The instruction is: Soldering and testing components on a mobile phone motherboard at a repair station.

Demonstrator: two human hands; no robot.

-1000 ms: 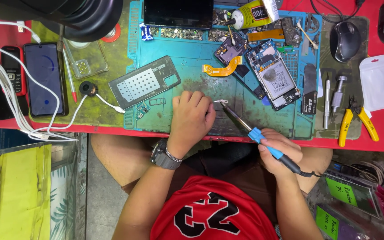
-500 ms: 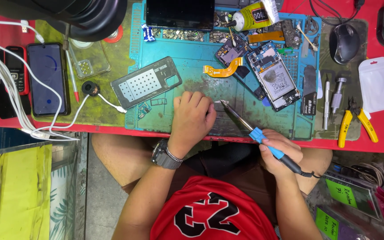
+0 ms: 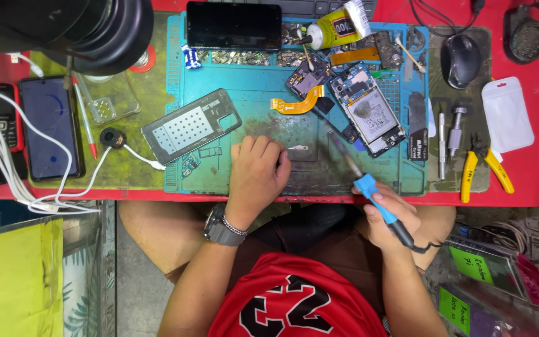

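My left hand [image 3: 255, 175] rests knuckles-up on the teal work mat [image 3: 251, 106], fingers curled over something small near the mat's front; what it presses on is hidden. My right hand [image 3: 389, 215] grips a blue-handled soldering iron [image 3: 360, 178] at the table's front edge, its tip angled up-left toward the mat's middle. An opened phone [image 3: 369, 115] with its battery showing lies at the mat's right. An orange flex cable [image 3: 297, 103] and a grey phone frame [image 3: 191, 128] lie beside my left hand.
A black screen panel [image 3: 233, 26] and a glue tube [image 3: 335, 28] sit at the mat's far edge. Yellow pliers [image 3: 483, 168], a computer mouse [image 3: 461, 60] and a white pouch [image 3: 505, 114] are right. Two phones [image 3: 48, 128] and white cables [image 3: 7, 162] are left. A microscope head [image 3: 88, 31] hangs upper left.
The soldering iron's tip has swung a little to the right, away from my left hand. My left hand stays in place on the mat.
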